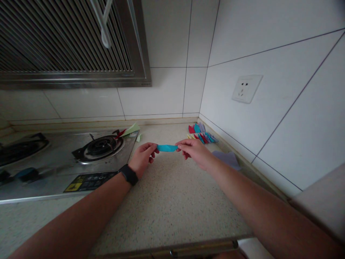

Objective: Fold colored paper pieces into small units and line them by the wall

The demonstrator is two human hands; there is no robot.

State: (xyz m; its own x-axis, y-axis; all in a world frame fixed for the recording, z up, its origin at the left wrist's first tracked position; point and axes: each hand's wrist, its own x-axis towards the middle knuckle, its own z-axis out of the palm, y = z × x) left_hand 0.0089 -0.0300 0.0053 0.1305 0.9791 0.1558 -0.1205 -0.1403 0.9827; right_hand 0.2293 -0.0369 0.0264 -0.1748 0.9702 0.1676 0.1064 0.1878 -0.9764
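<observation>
A narrow folded strip of blue paper (167, 148) is stretched level between my two hands, above the speckled countertop (172, 201). My left hand (144, 155) pinches its left end between thumb and fingers; a black watch is on that wrist. At the other end, my right hand (194, 150) pinches the strip the same way. Just beyond my right hand lie two rows of small folded paper pieces (206, 137) in red, blue, purple and yellow. A sheet of purple paper (228, 159) lies partly behind my right forearm.
A gas stove (58, 181) with burners and knobs fills the left side. Green paper (131, 129) and a red piece lie by its right burner. A range hood (75, 81) overhangs the stove. Tiled walls meet at the back corner, with a socket (247, 89) on the right.
</observation>
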